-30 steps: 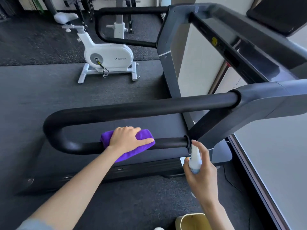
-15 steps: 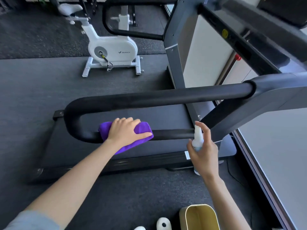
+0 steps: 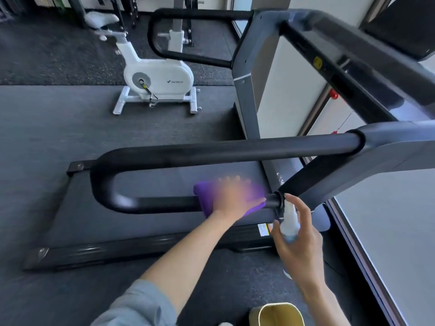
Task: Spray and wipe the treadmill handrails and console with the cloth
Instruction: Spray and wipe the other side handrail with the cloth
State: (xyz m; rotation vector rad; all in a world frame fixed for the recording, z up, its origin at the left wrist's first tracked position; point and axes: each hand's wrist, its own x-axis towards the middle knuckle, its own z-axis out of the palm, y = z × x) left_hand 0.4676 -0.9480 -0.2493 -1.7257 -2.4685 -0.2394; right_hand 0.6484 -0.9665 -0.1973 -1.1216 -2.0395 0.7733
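Two hands are at work. Your right hand grips the bottle, nozzle near the rail's inner end. Your left hand, blurred, presses the cloth on that lower bar; whether its fingers curl round cannot be told. Wrap the cloth fully round, then cover the upper bar.

A white exercise bike stands on dark rubber flooring beside a pale wall.

near handrail — cloth on its lower bar | spray bottle just right of cloth | exercise bike behind — bin in front
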